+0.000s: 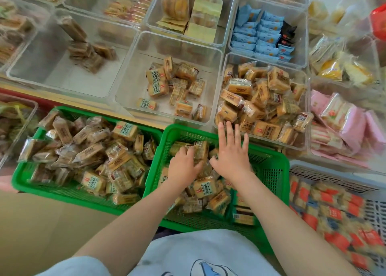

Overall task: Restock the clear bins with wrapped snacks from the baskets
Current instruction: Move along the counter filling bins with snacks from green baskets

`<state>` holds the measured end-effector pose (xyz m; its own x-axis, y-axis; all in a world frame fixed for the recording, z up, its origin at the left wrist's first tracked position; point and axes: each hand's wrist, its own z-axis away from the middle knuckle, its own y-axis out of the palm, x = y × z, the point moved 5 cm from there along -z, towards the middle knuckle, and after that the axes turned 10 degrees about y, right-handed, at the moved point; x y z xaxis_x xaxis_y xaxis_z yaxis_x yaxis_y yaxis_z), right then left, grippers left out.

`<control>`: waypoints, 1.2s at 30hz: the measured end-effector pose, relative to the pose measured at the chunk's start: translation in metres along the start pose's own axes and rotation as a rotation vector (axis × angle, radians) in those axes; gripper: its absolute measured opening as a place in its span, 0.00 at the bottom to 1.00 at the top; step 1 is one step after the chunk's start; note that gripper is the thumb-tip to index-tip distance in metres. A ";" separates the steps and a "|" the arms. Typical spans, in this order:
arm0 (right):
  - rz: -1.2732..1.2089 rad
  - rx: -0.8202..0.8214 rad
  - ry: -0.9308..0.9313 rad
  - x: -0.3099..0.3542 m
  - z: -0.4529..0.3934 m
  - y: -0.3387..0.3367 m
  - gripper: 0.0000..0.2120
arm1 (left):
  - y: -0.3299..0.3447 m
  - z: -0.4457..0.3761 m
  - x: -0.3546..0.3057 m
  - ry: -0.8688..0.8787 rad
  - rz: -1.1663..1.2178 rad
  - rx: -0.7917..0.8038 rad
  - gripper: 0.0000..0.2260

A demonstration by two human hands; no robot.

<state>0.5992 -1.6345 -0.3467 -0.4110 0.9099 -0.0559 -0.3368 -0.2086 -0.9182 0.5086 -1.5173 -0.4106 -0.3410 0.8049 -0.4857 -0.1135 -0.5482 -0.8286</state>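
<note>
Reference landmark: the middle green perforated plastic basket (pixel 271 171), directly ahead of the person.

To its left, touching its side wall, a second green perforated plastic basket (pixel 25 181) is heaped with tan cellophane-wrapped snack packs (pixel 117 163). Beyond the landmark's far-left corner, a clear square plastic bin (pixel 129 75) holds only a thin scatter of matching packs: understocked, and judged the likely bin to fill.

Inside the landmark basket, the left hand (pixel 183 167) lies on the pile with fingers curled over a wrapped snack pack (pixel 200 150) near the far wall; it appears to be grasping it. The right hand (pixel 231 156) hovers over the basket's far rim, fingers straight and spread, holding nothing.

Beyond the landmark's far-right corner, a second clear plastic bin (pixel 302 138) is nearly full of similar packs. To the landmark's right, a grey slatted plastic crate (pixel 334 181) holds red-and-blue wrapped squares, blurred.

Handling assessment: the packs look light, their film slick and crinkly, the contents probably brittle. Recommend taking each across its broad flat faces, or scooping several with both hands cupped, without squeezing.
</note>
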 end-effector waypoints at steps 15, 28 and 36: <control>-0.026 0.022 -0.011 -0.005 0.001 0.006 0.48 | -0.015 0.006 0.013 -0.543 1.017 0.008 0.13; -0.051 0.060 -0.038 -0.005 0.003 -0.001 0.45 | -0.141 -0.092 0.006 -0.479 1.550 -0.223 0.08; -0.037 0.059 -0.036 -0.009 0.001 -0.005 0.44 | -0.140 -0.111 0.014 -0.564 1.360 -0.180 0.16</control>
<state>0.6037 -1.6424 -0.3411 -0.4268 0.9043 -0.0071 -0.4011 -0.1963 -0.8948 0.6232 -1.4043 -0.3318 -0.4022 -0.5054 -0.7635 0.6816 -0.7220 0.1189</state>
